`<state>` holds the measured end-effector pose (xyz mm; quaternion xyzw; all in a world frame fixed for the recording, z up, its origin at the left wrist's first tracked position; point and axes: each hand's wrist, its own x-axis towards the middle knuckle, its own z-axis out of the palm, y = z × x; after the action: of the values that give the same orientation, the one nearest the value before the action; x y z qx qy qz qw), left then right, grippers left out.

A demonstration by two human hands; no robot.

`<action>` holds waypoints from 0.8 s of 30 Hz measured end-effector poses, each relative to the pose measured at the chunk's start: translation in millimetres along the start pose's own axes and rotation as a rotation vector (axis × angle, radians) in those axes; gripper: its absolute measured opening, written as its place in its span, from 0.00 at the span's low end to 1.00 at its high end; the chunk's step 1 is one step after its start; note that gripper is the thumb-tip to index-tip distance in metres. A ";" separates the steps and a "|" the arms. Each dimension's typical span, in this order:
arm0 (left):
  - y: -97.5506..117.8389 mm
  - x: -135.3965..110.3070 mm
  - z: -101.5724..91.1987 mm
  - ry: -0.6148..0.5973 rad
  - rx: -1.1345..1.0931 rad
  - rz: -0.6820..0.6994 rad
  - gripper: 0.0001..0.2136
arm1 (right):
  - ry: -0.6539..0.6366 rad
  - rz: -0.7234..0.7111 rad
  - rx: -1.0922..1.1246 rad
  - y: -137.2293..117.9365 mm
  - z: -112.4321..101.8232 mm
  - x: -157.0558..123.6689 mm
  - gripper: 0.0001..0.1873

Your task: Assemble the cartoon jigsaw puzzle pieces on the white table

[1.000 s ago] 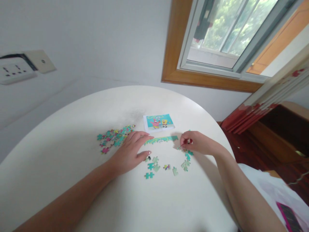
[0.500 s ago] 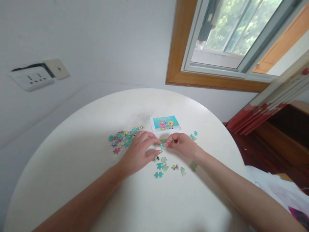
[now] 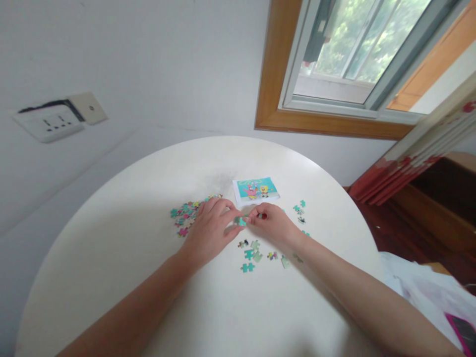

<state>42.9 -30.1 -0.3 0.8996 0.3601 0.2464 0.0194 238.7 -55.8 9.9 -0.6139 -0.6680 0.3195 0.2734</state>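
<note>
Both of my hands meet near the middle of a round white table [image 3: 148, 277]. My left hand [image 3: 212, 229] and my right hand [image 3: 270, 224] pinch a small teal puzzle piece [image 3: 241, 221] between their fingertips. The joined strip of edge pieces lies hidden under my hands. Several loose teal pieces [image 3: 253, 255] lie just in front of my hands. A pile of mixed pink and teal pieces [image 3: 186, 214] sits beside my left hand. A cartoon reference picture [image 3: 256, 189] lies just beyond my hands.
A few more pieces [image 3: 299, 208] lie to the right of my right hand. The table stands against a white wall with a socket plate [image 3: 52, 123]. A wood-framed window [image 3: 334, 74] is at the back right, with dark wooden furniture [image 3: 427, 203] beside the table.
My right hand moved left from the loose pieces to meet my left hand, carrying a teal piece. Both hands now pinch it together. The camera shifted slightly.
</note>
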 end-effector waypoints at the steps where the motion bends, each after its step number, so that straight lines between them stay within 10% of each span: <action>1: 0.3 -0.2 -0.9 -0.005 0.013 -0.002 0.07 | -0.001 -0.024 -0.014 0.4 -0.6 -0.5 0.11; 11: 4.3 -0.5 -4.9 -0.007 0.082 -0.006 0.06 | 0.048 -0.205 -0.206 1.0 -4.5 -7.5 0.09; 24: 0.7 0.6 -12.7 -0.044 0.076 0.055 0.10 | -0.111 0.034 -0.026 -6.2 -2.0 -1.8 0.10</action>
<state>37.9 -32.1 11.3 0.9143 0.3441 0.2132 -0.0138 236.5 -57.7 16.0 -0.6100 -0.6759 0.3487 0.2226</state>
